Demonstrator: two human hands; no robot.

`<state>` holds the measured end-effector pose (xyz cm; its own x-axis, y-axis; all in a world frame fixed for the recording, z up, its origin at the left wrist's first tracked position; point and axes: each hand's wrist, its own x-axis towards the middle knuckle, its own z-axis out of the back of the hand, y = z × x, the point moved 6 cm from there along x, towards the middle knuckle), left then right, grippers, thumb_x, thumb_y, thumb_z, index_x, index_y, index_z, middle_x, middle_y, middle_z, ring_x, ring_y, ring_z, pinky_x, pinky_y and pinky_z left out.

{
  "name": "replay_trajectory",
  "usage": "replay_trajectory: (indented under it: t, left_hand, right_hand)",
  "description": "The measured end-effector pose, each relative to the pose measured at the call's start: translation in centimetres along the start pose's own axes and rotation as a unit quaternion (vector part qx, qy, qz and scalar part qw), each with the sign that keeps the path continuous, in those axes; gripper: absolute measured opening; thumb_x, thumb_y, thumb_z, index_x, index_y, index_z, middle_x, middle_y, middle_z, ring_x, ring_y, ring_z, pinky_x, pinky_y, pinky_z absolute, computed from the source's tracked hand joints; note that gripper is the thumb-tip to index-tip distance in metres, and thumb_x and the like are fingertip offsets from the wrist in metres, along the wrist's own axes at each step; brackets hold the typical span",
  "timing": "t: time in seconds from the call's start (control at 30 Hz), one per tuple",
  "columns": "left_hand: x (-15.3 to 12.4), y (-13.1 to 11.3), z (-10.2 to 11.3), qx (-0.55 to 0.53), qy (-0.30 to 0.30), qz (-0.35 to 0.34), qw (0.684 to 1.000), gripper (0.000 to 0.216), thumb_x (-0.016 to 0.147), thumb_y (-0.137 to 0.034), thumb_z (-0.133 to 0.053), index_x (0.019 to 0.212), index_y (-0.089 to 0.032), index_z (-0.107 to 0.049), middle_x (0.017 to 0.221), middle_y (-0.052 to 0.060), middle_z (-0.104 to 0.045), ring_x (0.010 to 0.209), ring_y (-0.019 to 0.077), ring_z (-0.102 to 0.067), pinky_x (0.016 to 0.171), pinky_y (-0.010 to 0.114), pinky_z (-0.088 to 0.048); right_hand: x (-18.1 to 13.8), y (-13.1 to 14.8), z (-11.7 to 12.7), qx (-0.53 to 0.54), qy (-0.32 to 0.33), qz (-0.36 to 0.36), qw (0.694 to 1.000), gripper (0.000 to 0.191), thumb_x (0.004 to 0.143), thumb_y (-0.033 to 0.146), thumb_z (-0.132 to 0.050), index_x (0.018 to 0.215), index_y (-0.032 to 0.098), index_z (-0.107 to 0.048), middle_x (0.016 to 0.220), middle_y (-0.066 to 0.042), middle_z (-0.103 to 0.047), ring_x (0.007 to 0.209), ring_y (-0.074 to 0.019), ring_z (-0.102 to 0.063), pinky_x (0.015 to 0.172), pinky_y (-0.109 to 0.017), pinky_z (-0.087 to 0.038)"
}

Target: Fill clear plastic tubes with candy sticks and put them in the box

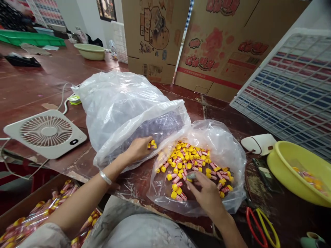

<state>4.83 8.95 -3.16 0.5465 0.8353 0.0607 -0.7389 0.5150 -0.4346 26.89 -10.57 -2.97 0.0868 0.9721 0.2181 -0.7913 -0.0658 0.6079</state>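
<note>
At the sack (pixel 121 100), your left hand (pixel 138 148) clamps tubes (pixel 153 145); right of it, your spread-fingered right hand (pixel 208 193), apparently picking, must pinch.

The single head-worn view looks forward and down from above the wearer's lap (pixel 139 225), close over the desk (pixel 51 81), out to cardboard cartons (pixel 155 65) beyond.

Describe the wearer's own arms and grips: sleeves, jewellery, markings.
Left arm: pale greyish sleeve, bare forearm, silvery bangle at the wrist. Right arm: bare forearm, no sleeve in view. Left grip and right grip: ungloved. Grey-green patch by a right fingertip; can't tell what it is.
</note>
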Motion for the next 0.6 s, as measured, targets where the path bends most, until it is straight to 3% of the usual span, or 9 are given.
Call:
replay_trajectory:
  t: [0.1, 0.23, 0.4, 0.5, 0.6]
  left_hand:
    - [-3.1, -2.0, 0.9, -0.192, -0.004, 0.016, 0.981, 0.018, 0.077, -0.031, -0.066, 0.087, -0.018, -0.060, 0.077, 0.000, -0.067, 0.070, 0.0154, -0.061, 0.064, 0.023, -0.044]
    - [-7.3, -6.0, 0.2, -0.508, 0.067, 0.067, 0.856, 0.030, 0.061, -0.026, -0.081, 0.082, -0.016, -0.062, 0.069, -0.004, -0.061, 0.063, 0.0113, -0.054, 0.061, 0.021, -0.043]
    - [-9.7, -8.6, -0.9, -0.683, 0.090, 0.106, 0.717, 0.037, 0.057, -0.024, -0.089, 0.087, -0.015, -0.070, 0.073, -0.002, -0.067, 0.066, 0.0121, -0.059, 0.067, 0.022, -0.048]
    - [-10.2, -8.8, -1.7, -0.754, 0.084, 0.139, 0.636, 0.038, 0.057, -0.023, -0.090, 0.090, -0.015, -0.074, 0.080, 0.002, -0.072, 0.072, 0.0160, -0.065, 0.072, 0.026, -0.052]
    - [-10.5, -9.0, -2.7, -0.795, 0.085, 0.172, 0.575, 0.040, 0.055, -0.023, -0.091, 0.091, -0.014, -0.075, 0.081, 0.005, -0.073, 0.074, 0.0175, -0.067, 0.074, 0.027, -0.054]
  right_hand:
    - [0.8, 1.3, 1.3, 0.181, -0.115, -0.017, 0.977, 0.018, 0.090, 0.033, -0.067, 0.103, 0.021, -0.062, 0.098, -0.006, -0.075, 0.086, -0.0201, -0.074, 0.078, -0.033, -0.063]
    - [2.1, 5.0, 1.7, 0.250, -0.185, 0.046, 0.949, 0.018, 0.091, 0.028, -0.068, 0.107, 0.021, -0.064, 0.102, -0.007, -0.076, 0.091, -0.0211, -0.075, 0.082, -0.034, -0.063]
    - [2.8, 8.9, 1.4, 0.148, -0.090, 0.149, 0.974, 0.012, 0.096, 0.026, -0.060, 0.106, 0.022, -0.066, 0.098, -0.005, -0.073, 0.092, -0.0180, -0.072, 0.084, -0.030, -0.060]
    - [2.0, 10.3, 1.1, 0.075, -0.026, 0.223, 0.971, 0.038, 0.092, 0.042, -0.064, 0.123, 0.019, -0.058, 0.115, -0.011, -0.069, 0.111, -0.0248, -0.067, 0.095, -0.038, -0.057]
    - [1.1, 10.8, 0.7, -0.016, -0.055, 0.250, 0.967, 0.063, 0.082, 0.050, -0.073, 0.128, 0.015, -0.050, 0.121, -0.016, -0.064, 0.117, -0.0309, -0.062, 0.099, -0.046, -0.054]
